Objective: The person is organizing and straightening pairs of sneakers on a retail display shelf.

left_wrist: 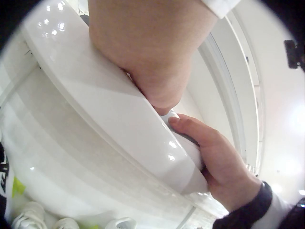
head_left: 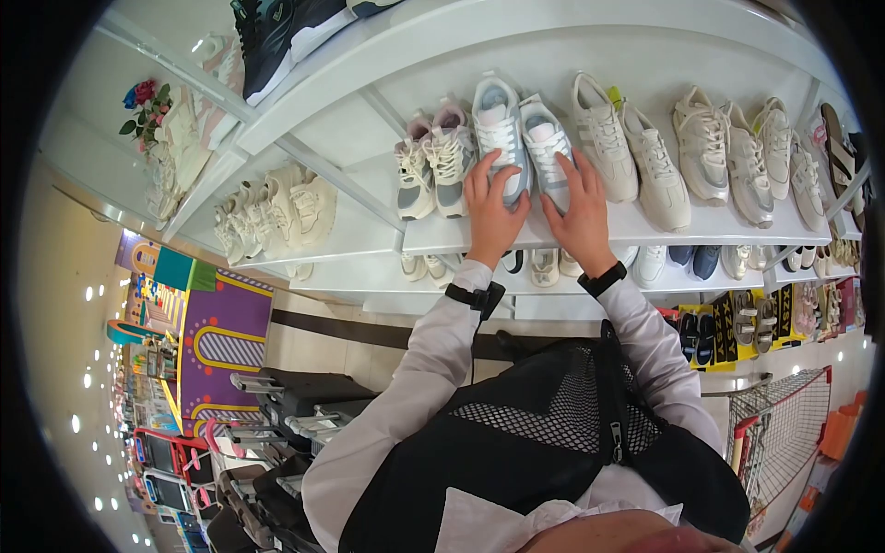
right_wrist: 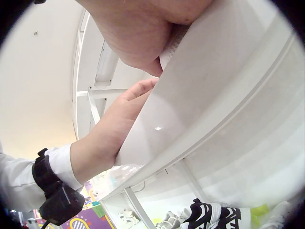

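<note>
A pair of white and pale-blue sneakers stands side by side on the white shelf, toes toward the front edge. My left hand (head_left: 495,210) holds the left sneaker (head_left: 499,120) around its toe, thumb on one side and fingers on the other. The right hand (head_left: 581,210) grips the toe of the right sneaker (head_left: 544,138) in the same way. In the left wrist view, the right hand (left_wrist: 224,162) curls around a white shoe toe at the shelf edge. In the right wrist view, the left hand (right_wrist: 114,126) lies partly behind the shelf edge.
Cream-and-grey sneakers (head_left: 448,161) stand just left of the held pair, and beige sneakers (head_left: 604,138) just right. An upper shelf (head_left: 479,37) runs above; a lower shelf carries more shoes. A shopping cart (head_left: 784,433) is at the right, with stacked strollers or luggage at the left.
</note>
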